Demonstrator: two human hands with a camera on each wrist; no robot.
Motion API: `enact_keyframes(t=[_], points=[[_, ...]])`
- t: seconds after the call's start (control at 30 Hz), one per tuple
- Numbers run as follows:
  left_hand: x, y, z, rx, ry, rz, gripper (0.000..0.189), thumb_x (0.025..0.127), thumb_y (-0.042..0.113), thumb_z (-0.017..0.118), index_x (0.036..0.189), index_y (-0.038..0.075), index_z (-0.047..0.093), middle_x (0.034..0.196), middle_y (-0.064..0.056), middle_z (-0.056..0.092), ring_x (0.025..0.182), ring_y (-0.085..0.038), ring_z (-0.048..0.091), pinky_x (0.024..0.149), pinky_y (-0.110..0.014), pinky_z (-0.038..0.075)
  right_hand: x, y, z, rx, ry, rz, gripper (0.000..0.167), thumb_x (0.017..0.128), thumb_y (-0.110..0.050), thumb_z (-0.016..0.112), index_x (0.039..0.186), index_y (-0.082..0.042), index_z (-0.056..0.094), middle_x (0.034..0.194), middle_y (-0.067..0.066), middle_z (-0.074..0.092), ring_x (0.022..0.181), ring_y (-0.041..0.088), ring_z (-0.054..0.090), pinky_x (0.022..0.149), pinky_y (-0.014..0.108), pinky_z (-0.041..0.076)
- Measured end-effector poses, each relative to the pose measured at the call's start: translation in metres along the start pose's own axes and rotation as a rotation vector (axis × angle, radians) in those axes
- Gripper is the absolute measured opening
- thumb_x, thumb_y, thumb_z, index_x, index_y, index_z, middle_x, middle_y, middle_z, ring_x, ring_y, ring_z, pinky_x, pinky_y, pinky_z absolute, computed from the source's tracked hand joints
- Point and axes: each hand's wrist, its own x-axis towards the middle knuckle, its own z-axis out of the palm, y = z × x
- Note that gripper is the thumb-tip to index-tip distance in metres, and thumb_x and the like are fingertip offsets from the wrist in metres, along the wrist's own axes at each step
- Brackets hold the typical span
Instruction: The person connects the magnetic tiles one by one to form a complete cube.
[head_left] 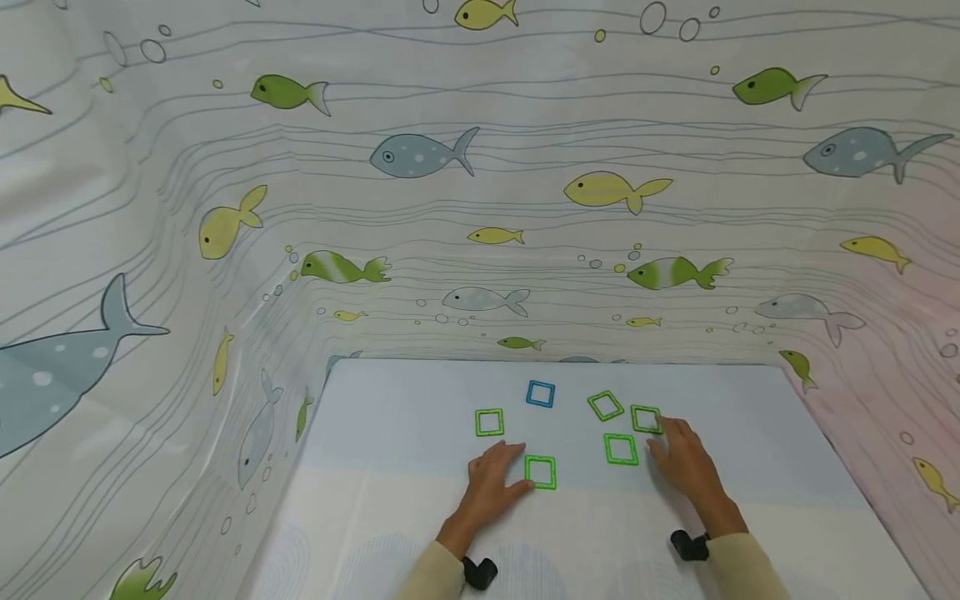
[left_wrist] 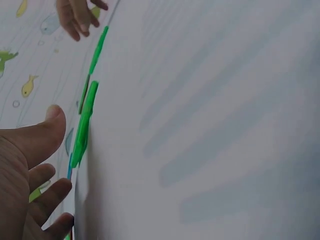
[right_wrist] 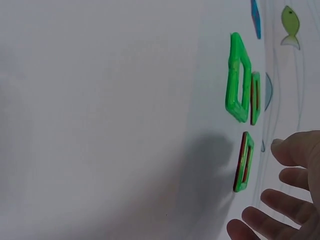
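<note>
Square plastic frames, several green and one blue, lie flat on the white table. My left hand (head_left: 491, 486) is spread just left of the nearest green square frame (head_left: 553, 473), its thumb tip overlapping that frame's lower left corner in the head view. In the left wrist view the thumb and fingers are apart, beside the green frame (left_wrist: 85, 125). My right hand (head_left: 688, 465) reaches over the rightmost green square frame (head_left: 636, 419), index fingertip at its right edge. The right wrist view shows the fingers (right_wrist: 280, 200) loosely extended, with nothing gripped.
Between the hands lies another green square frame (head_left: 609, 463), with a tilted green one (head_left: 592, 406) behind it. Further left are a green frame (head_left: 477, 423) and the blue frame (head_left: 529, 392). A fish-patterned sheet (head_left: 540, 292) rises behind the table's (head_left: 405, 417) far edge.
</note>
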Motion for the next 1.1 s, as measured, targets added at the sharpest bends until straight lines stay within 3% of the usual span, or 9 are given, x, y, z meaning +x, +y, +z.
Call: enact_keyframes(t=[0.3,0.53,0.8,0.97,1.1], points=[[0.003,-0.001,0.006,0.105,0.001,0.014,0.068,0.084,0.042,0.078,0.144,0.024,0.051,0.146,0.004,0.055,0.143,-0.025,0.04,0.099,-0.047,0.028,0.017,0.003,-0.005,-0.016,-0.003,-0.045,0.058,0.095,-0.017,0.066,0.145,0.003,0.043,0.143,0.03,0.043,0.128,0.051,0.044,0.102,0.064,0.039],[0.002,0.003,0.007,0.136,0.027,0.015,0.068,0.082,0.039,0.081,0.143,0.023,0.054,0.144,0.006,0.058,0.142,-0.026,0.042,0.099,-0.048,0.03,0.03,0.009,-0.003,-0.024,-0.077,-0.042,0.063,0.094,-0.018,0.067,0.147,0.001,0.04,0.15,0.032,0.036,0.133,0.054,0.038,0.105,0.066,0.035],[-0.001,0.004,0.01,0.155,0.045,0.034,0.067,0.082,0.04,0.081,0.141,0.024,0.055,0.141,0.008,0.06,0.141,-0.026,0.044,0.098,-0.048,0.032,0.036,0.017,-0.002,-0.027,-0.135,-0.096,0.066,0.094,-0.022,0.069,0.149,-0.001,0.04,0.157,0.031,0.029,0.138,0.056,0.03,0.106,0.07,0.03],[-0.001,0.002,0.013,0.159,0.034,0.022,0.068,0.081,0.041,0.081,0.142,0.026,0.055,0.141,0.01,0.06,0.142,-0.024,0.043,0.099,-0.047,0.033,0.038,0.019,0.002,-0.055,-0.168,-0.07,0.066,0.093,-0.022,0.07,0.149,-0.002,0.041,0.155,0.029,0.034,0.138,0.055,0.031,0.108,0.068,0.029],[-0.001,0.0,0.013,0.163,0.036,0.018,0.067,0.082,0.041,0.08,0.142,0.027,0.054,0.142,0.01,0.059,0.142,-0.023,0.042,0.1,-0.046,0.032,0.041,0.021,0.006,-0.082,-0.143,-0.092,0.063,0.092,-0.021,0.072,0.145,0.0,0.046,0.148,0.028,0.044,0.133,0.053,0.039,0.106,0.067,0.034]])
